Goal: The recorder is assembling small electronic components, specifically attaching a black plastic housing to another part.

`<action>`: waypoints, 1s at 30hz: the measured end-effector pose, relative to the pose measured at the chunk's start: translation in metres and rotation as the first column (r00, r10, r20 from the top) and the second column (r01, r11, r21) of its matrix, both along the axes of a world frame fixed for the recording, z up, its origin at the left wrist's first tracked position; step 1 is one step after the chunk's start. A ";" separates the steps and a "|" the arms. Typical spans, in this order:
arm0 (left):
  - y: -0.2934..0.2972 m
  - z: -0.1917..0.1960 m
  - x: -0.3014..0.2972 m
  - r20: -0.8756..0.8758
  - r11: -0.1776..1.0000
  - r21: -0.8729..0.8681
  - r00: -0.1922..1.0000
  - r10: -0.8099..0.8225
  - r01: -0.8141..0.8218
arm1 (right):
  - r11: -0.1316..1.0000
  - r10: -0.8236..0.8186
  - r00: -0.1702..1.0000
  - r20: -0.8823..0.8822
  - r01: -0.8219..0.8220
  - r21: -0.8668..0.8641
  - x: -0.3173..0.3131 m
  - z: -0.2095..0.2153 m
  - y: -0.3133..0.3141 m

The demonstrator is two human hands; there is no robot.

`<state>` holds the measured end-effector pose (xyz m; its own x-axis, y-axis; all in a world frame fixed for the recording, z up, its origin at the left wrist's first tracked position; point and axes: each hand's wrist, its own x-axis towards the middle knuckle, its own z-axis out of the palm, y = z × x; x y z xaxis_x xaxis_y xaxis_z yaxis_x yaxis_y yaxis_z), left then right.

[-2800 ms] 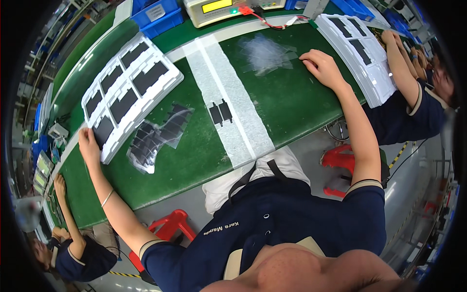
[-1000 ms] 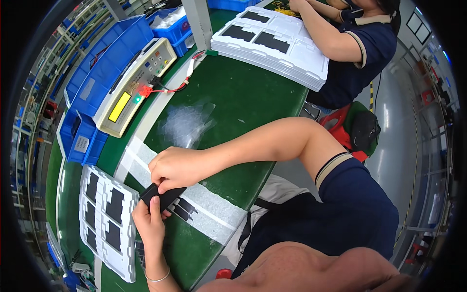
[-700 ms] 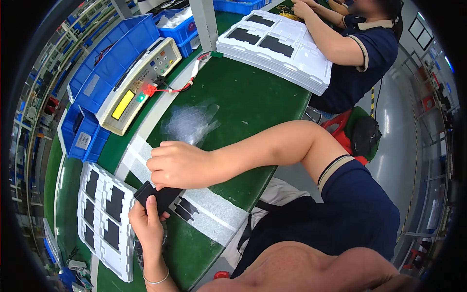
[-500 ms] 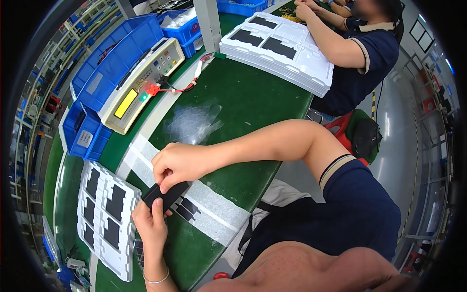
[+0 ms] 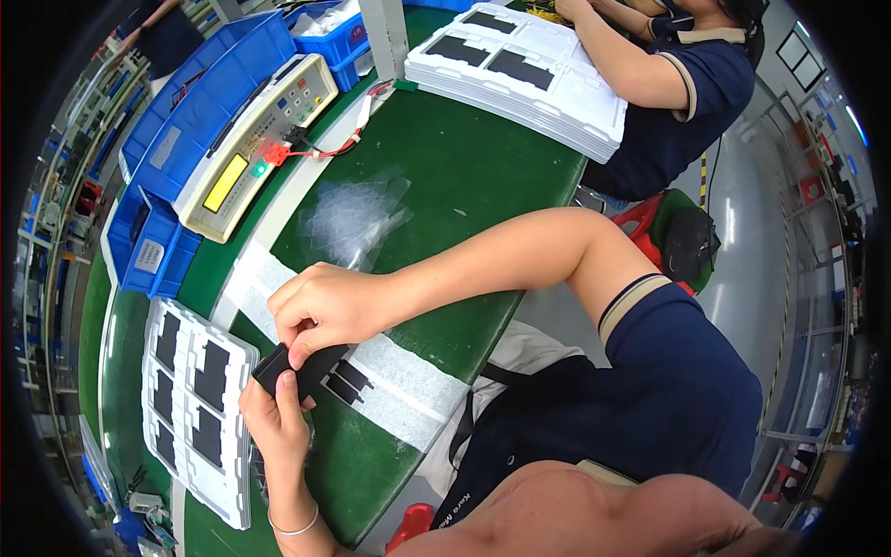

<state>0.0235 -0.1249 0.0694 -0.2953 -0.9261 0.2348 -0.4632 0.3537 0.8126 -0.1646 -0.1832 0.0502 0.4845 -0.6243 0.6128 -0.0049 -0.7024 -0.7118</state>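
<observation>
A flat black rectangular block (image 5: 321,365) is held low over the green worktable, above a pale strip. My left hand (image 5: 275,418) is closed round its near left end, thumb on top. My right hand (image 5: 329,304) pinches its upper edge from above, the thumb close to the left thumb. Fingers hide part of the block, so its exact kind cannot be made out. Just right of it, small black notched pieces (image 5: 349,381) lie on the pale strip (image 5: 408,395). A white tray (image 5: 187,408) with several black flat pieces sits left of my left hand.
Loose clear film sheets (image 5: 353,223) lie beyond my right hand. A cream meter (image 5: 255,153) with red and black leads and blue bins (image 5: 200,121) line the back left. Stacked white trays (image 5: 520,116) stand far off, beside a co-worker (image 5: 687,84).
The whole view has shifted slightly, so things sit further left and mostly higher. Both hands keep their hold on the black block. Another person now shows at the top left.
</observation>
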 end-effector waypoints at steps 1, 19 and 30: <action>0.000 0.000 0.000 0.003 1.000 -0.006 1.000 0.003 -0.003 | 1.000 -0.003 1.000 0.001 0.003 0.024 0.000 0.002 0.001; 0.002 0.000 -0.009 -0.070 0.967 0.255 0.997 0.009 0.009 | 0.925 0.288 0.951 -0.110 -0.247 0.288 -0.015 0.004 -0.026; -0.002 -0.002 -0.003 -0.276 0.841 0.524 0.961 0.020 0.133 | 0.862 0.383 0.913 -0.137 -0.300 0.408 -0.010 0.003 -0.019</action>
